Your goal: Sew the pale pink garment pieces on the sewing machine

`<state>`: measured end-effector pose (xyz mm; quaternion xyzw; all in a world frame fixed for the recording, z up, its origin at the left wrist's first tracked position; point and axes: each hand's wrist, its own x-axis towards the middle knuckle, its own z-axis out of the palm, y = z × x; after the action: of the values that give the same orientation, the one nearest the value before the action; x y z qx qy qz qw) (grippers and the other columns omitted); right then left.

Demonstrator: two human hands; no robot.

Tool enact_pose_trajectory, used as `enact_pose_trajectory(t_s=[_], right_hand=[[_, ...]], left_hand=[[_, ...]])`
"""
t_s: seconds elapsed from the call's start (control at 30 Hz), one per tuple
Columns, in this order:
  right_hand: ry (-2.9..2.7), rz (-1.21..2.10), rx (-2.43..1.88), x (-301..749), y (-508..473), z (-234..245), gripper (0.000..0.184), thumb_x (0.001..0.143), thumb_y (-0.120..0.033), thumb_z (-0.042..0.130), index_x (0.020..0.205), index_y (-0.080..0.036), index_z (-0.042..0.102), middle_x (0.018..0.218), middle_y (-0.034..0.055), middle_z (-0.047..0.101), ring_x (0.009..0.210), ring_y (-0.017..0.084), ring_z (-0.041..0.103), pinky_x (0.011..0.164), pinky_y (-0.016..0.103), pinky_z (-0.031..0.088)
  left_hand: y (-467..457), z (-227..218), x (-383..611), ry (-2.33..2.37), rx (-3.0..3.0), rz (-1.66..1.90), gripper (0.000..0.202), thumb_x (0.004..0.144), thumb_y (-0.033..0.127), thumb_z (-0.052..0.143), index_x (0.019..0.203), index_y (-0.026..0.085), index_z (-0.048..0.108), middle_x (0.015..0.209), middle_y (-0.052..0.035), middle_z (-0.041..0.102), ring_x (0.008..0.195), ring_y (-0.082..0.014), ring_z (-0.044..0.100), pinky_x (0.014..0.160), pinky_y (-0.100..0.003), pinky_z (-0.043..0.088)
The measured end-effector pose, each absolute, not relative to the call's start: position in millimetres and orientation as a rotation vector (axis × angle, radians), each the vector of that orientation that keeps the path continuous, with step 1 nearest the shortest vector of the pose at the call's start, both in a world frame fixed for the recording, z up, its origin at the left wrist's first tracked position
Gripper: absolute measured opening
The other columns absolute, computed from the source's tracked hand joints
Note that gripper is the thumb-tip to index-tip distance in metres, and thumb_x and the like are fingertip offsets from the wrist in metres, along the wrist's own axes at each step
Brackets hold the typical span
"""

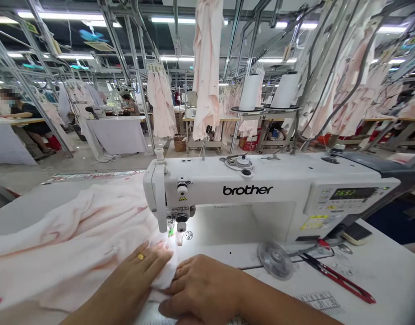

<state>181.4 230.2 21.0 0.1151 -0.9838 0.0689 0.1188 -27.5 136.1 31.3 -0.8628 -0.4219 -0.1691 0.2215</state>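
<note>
A pale pink printed fabric (92, 234) lies in soft folds over the left of the table, its right edge under the needle area of a white sewing machine (207, 178). My left hand (136, 268), with a gold ring, rests flat on the cloth, fingertips stretched toward the lit presser foot (171, 231). Just right of it, my right hand (204, 286) has its fingers curled down on the cloth's near edge, pinching it. The thumb side faces the left hand. Fabric beneath both palms is hidden.
Red-handled thread snips (339, 275) and a clear round plastic dish (275, 259) lie on the table (373, 266) at right. Two white thread cones (250, 92) stand behind the machine. Pink garments (207, 67) hang beyond it. Other people sit at machines far left.
</note>
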Motion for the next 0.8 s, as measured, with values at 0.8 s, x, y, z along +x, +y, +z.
enact_pose_trajectory(t_s=[0.8], right_hand=[[-2.825, 0.379, 0.048, 183, 244, 34, 0.022, 0.1, -0.033, 0.049, 0.11, -0.018, 0.062, 0.102, 0.0037, 0.069, 0.101, 0.017, 0.057, 0.097, 0.031, 0.038]], left_hand=[[152, 31, -40, -1.539, -2.747, -0.461, 0.023, 0.086, 0.004, 0.041, 0.089, 0.02, 0.057, 0.083, -0.003, 0.06, 0.078, -0.0219, 0.053, 0.074, -0.037, 0.042]])
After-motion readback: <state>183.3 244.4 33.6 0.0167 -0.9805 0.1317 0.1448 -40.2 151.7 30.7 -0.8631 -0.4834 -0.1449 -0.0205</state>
